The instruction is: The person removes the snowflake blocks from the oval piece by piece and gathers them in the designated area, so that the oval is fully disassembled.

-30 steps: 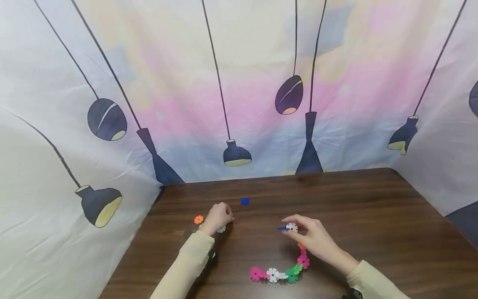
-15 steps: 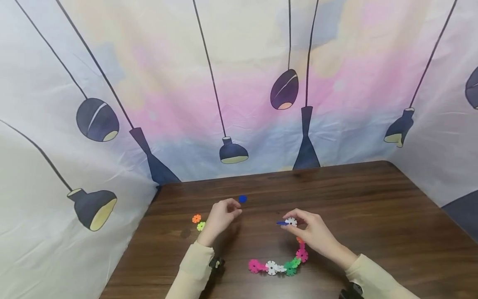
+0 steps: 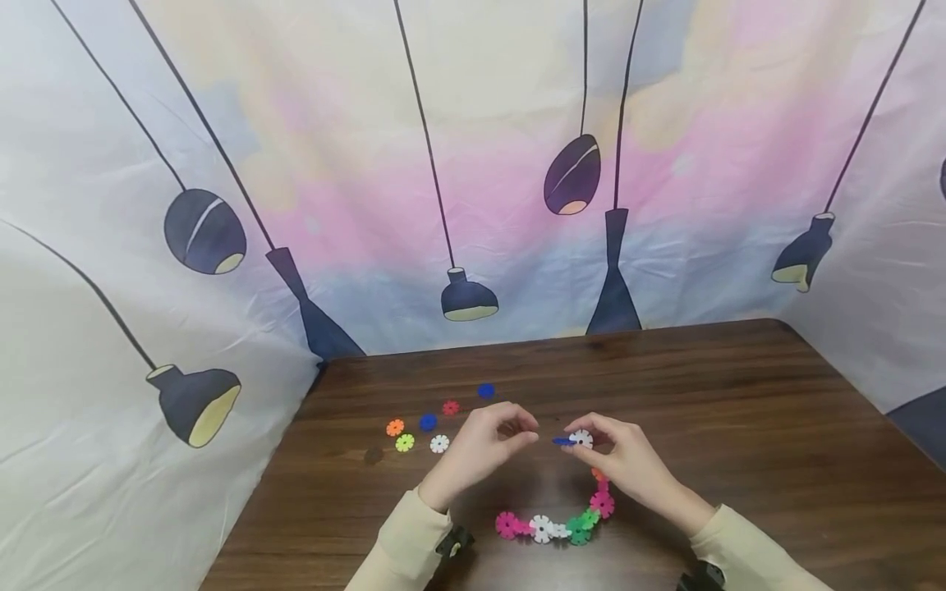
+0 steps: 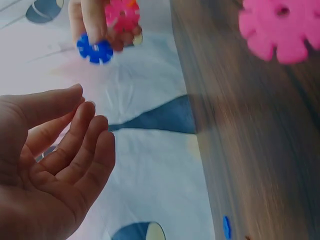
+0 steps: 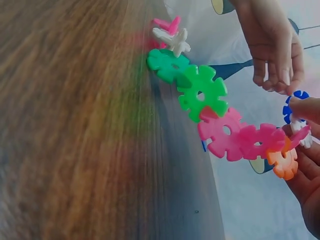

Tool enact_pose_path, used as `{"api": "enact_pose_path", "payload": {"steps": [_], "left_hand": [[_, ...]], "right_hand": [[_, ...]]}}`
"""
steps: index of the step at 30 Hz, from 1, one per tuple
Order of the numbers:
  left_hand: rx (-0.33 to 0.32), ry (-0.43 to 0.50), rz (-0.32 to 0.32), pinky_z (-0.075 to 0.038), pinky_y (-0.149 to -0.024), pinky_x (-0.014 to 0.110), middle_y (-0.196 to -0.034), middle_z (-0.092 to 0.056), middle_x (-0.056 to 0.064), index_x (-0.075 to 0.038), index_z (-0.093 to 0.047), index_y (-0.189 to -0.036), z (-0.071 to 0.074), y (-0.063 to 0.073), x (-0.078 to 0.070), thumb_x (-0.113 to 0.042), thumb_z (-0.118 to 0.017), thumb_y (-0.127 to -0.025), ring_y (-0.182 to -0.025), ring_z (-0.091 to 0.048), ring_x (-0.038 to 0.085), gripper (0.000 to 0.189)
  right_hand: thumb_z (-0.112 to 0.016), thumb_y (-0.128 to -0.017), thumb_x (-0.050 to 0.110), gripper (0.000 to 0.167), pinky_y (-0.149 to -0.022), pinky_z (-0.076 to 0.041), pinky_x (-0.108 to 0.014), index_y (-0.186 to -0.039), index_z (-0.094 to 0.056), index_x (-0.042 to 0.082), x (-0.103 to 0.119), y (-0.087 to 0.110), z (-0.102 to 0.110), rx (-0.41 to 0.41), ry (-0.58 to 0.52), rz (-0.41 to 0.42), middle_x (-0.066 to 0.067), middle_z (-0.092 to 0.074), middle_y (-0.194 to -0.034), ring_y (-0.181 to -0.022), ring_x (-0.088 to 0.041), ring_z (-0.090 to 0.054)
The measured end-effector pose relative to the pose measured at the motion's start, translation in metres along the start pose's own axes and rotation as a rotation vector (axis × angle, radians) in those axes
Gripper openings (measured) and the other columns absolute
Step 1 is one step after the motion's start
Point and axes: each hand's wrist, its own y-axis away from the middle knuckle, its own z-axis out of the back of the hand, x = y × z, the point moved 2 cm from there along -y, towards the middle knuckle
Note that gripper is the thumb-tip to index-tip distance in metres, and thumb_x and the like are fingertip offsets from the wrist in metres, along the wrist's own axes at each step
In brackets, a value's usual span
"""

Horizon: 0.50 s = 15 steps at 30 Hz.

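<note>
On the head view, we have the right hand pinching the upper end of a chain of slotted snowflake discs, its fingers on a white disc and a blue disc seen edge-on. From there we follow the chain nearer and leftward, through orange, pinks, greens and whites to a pink disc. Just left of the blue disc hangs the left hand, fingers loosely bent, thumb and forefinger parted. Farther left on the wooden tabletop we count loose discs: an orange disc, a yellow-green disc, a second blue disc, a loose white disc, a red disc and, farthest, a third blue disc. Beyond stands a lamp-printed cloth.

Over to the left wrist view: we get the palm, fingers softly curved, thumb tip near the fingertips, and opposite, the right thumb over the blue disc.

On the right wrist view, we see the chain stretching away from the right fingers; whether its lower part touches the tabletop, we cannot tell.
</note>
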Motion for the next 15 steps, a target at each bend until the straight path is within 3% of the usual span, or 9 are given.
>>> {"api": "enact_pose_path", "payload": {"steps": [5,15], "left_hand": [[0.031,0.003,-0.057,-0.055,-0.08,0.024,-0.098,-0.069,-0.004,-0.012,-0.073,-0.101,-0.009,0.002,-0.011,-0.011,-0.073,-0.093,-0.089,-0.063,0.004,0.008],[0.008,-0.064,-0.155,-0.056,-0.084,0.028,-0.097,-0.069,-0.003,-0.01,-0.073,-0.099,-0.019,0.004,-0.02,-0.007,-0.074,-0.092,-0.092,-0.065,0.002,0.008]], "right_hand": [[-0.08,-0.087,0.013,0.02,-0.074,-0.057,-0.029,-0.103,-0.072,0.022,0.002,0.001,0.0,0.006,0.003,-0.009,0.013,-0.073,-0.097,-0.085,-0.005,-0.068],[-0.08,-0.086,0.01,0.023,-0.076,-0.058,-0.033,-0.104,-0.072,0.021,0.006,0.001,0.0,0.016,0.004,-0.013,0.01,-0.073,-0.101,-0.09,-0.006,-0.066]]}}
